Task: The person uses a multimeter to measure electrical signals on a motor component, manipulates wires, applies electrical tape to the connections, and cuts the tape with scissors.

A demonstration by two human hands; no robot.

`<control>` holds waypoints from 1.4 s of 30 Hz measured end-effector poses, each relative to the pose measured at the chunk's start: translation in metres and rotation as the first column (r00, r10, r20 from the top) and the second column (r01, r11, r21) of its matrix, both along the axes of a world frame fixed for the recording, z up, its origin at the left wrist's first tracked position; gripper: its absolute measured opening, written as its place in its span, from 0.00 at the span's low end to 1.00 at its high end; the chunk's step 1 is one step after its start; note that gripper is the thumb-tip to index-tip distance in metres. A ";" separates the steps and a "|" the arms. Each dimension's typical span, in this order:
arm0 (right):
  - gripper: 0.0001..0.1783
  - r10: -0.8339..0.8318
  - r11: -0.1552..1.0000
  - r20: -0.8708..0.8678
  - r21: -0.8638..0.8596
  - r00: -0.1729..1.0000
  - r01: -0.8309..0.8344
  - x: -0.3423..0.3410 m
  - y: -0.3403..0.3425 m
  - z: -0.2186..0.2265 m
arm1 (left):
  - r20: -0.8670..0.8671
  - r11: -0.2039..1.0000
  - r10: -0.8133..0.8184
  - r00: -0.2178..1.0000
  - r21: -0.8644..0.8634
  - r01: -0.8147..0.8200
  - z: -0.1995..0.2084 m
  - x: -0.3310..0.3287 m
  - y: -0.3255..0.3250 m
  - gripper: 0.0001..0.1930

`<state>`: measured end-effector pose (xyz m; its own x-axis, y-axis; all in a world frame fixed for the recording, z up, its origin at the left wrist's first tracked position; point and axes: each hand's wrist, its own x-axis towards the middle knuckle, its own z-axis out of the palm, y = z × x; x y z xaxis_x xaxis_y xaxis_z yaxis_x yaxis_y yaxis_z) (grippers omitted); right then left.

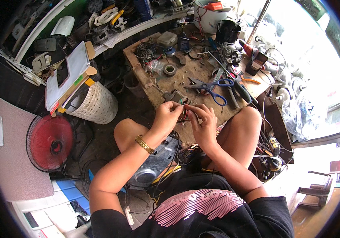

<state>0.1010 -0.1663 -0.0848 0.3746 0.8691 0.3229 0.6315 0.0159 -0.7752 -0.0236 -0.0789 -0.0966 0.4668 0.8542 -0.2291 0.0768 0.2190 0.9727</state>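
My left hand, with a gold bracelet on its wrist, has thumb and fingertips pinched on thin wires at the near edge of the wooden bench. My right hand meets it fingertip to fingertip, also pinching the wires. Red and dark wires show just below the fingertips; the exact spot gripped is hidden. Just beyond the hands lies a small grey metal part. Blue-handled scissors rest farther right. On my lap is a grey metal appliance base with dark cords running from it.
The wooden bench carries a tape roll, a pile of small metal parts, orange-handled pliers and a motor part. A red fan and a white perforated basket stand left. Tangled cables lie right.
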 end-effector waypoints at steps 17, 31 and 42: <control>0.16 0.097 0.964 -0.478 -0.174 0.873 -0.202 0.032 0.031 -0.030 | -0.435 0.875 -0.145 0.889 0.363 0.320 0.038 -0.016 -0.019 0.15; 0.21 0.166 0.775 -0.732 -0.318 0.661 -0.547 0.050 0.044 -0.006 | -0.219 0.922 -0.006 0.976 0.377 0.091 0.024 -0.056 0.003 0.08; 0.19 0.327 0.930 -0.495 0.016 0.805 -0.367 0.099 0.032 0.022 | -0.118 0.919 0.009 0.993 0.392 0.038 0.012 -0.054 -0.007 0.10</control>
